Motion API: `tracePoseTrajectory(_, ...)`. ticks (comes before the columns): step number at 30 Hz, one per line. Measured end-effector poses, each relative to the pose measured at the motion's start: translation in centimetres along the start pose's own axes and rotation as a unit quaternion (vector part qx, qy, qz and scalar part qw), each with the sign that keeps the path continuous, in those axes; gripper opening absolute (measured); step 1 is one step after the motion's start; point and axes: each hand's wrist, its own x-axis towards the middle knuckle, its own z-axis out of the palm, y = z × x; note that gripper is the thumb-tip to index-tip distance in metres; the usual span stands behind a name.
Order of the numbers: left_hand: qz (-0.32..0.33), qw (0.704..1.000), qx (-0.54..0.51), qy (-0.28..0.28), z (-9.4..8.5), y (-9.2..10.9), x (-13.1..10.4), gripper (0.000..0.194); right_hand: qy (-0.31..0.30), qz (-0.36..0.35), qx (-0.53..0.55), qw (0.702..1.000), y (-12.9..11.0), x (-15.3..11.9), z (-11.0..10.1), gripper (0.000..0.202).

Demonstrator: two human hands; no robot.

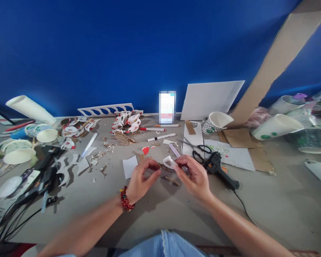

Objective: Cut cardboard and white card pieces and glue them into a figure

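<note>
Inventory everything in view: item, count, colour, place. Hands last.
white piece: one, white, centre, held
scissors: one, black-handled, right of centre
glue gun: one, black, beside scissors
pens: at least three, mostly white, centre
screen: one, mostly white, back centre
board: one, white, back right
slotted strip: one, white, back left
cutouts: several, red-white, back left
patterned cup: one, black-white, back right
other cups: several, mostly white, both sides
tube: one, white, back left
cardboard: several pieces, brown, right
scraps: many, brown and white, left
power strip: one, white, left edge
wall: one, blue, behind
tabletop: one, grey, underneath
bracelet: one, red, left wrist
left hand: one, bare, near white piece
right hand: one, bare, holding white piece
</note>
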Motion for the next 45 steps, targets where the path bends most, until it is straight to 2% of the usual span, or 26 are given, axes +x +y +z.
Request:
tracePoseTrajectory(7, -0.012, 1.0, 0.005, 0.027, 0.7, -0.4, -0.1, 0.014, -0.003, 0.001, -0.004, 1.0, -0.1, -0.4, 0.2, 0.004)
tracePoseTrajectory(14, -0.012, 0.998, -0.021, 0.054, 0.7, -0.6, -0.3, 0.011, 0.001, 0.003, -0.001, 1.0, 0.0, -0.4, 0.3, 0.003)
tracePoseTrajectory(21, -0.039, 0.995, -0.079, 0.051, 0.5, -0.3, -0.5, 0.015, 0.006, 0.006, 0.007, 1.0, 0.0, -0.4, 0.3, 0.004)
tracePoseTrajectory(25, -0.048, 0.992, -0.105, 0.052, 0.4, -0.5, -0.7, 0.014, 0.004, 0.024, 0.024, 0.999, 0.1, -0.5, 0.4, 0.006)
tracePoseTrajectory(28, -0.037, 0.993, -0.108, 0.04, 0.3, -0.4, -0.6, 0.013, 0.006, 0.072, 0.072, 0.995, 0.2, -0.5, 0.5, 0.01)
tracePoseTrajectory(33, -0.006, 0.991, -0.13, 0.013, 0.1, -0.2, -0.5, 0.011, 0.001, 0.204, 0.239, 0.949, 0.8, -0.1, 0.7, 0.019)
tracePoseTrajectory(39, -0.017, 0.989, -0.15, -0.003, -0.1, -0.2, -0.7, 0.011, -0.018, 0.269, 0.347, 0.898, 1.2, 0.1, 0.9, 0.016)
tracePoseTrajectory(45, -0.016, 0.99, -0.142, -0.006, -0.1, -0.2, -0.5, 0.013, -0.036, 0.325, 0.399, 0.857, 0.8, 0.2, 1.1, 0.023)
